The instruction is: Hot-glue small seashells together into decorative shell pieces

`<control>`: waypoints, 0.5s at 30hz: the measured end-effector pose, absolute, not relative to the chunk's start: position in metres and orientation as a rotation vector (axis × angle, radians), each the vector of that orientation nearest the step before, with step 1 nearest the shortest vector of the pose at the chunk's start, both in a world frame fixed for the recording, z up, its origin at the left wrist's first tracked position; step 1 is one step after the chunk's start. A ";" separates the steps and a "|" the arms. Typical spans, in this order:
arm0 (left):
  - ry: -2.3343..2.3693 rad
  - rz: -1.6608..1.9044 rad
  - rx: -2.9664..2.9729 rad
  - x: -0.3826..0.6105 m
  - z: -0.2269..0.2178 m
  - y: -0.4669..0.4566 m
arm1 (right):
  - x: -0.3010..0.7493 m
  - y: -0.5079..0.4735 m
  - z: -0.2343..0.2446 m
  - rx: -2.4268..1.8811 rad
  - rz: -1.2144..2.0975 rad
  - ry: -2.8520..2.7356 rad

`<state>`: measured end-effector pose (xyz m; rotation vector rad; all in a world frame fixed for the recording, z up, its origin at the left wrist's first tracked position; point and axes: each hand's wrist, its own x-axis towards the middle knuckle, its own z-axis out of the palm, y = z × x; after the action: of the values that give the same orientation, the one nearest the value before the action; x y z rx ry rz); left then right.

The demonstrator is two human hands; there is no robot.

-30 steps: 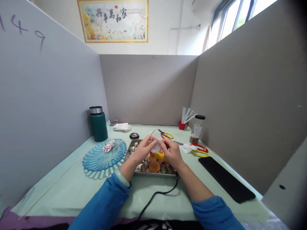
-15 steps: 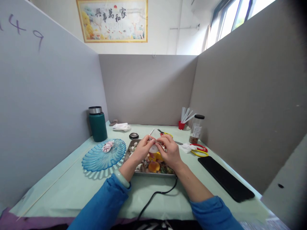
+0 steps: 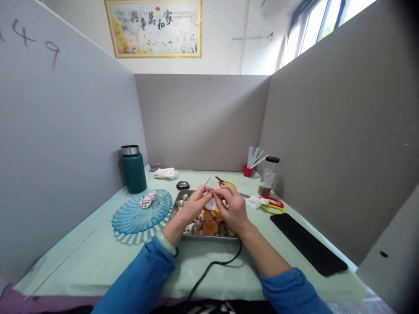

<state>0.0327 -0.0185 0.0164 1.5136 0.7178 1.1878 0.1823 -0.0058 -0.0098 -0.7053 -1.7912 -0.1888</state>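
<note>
Both my hands are raised over a steel tray [image 3: 209, 237] filled with several shells, some orange, some pale. My left hand [image 3: 193, 206] and my right hand [image 3: 232, 206] pinch the same small white shell [image 3: 211, 203] between their fingertips. A thin metal tool shows at the fingertips above the shell; which hand holds it I cannot tell. A black cable [image 3: 212, 266] runs from under my right hand toward me.
A blue glass shell-shaped plate [image 3: 141, 214] with a red-patterned shell lies left of the tray. A green flask [image 3: 133, 169] stands behind it. Scissors [image 3: 273, 205], a jar [image 3: 268, 176], a red cup with sticks [image 3: 249, 168] and a black phone [image 3: 309, 244] sit on the right. Grey partitions enclose the table.
My right hand has shifted slightly left and up, closing over the white shell so less of it shows. The left hand has barely moved.
</note>
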 end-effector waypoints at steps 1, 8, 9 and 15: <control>0.718 1.189 1.515 0.033 0.016 -0.018 | 0.182 -0.006 -0.010 -0.710 -0.195 -1.801; 0.750 1.227 1.503 0.033 0.018 -0.019 | 0.181 -0.007 -0.009 -0.741 -0.223 -1.811; 0.762 1.224 1.499 0.033 0.019 -0.020 | 0.181 -0.007 -0.009 -0.741 -0.221 -1.807; 0.770 1.236 1.544 0.031 0.016 -0.018 | 0.180 -0.007 -0.009 -0.750 -0.228 -1.824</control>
<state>0.0309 -0.0180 0.0159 1.5441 0.7699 1.2357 0.1804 -0.0067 -0.0086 -0.7497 -1.8244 -0.2276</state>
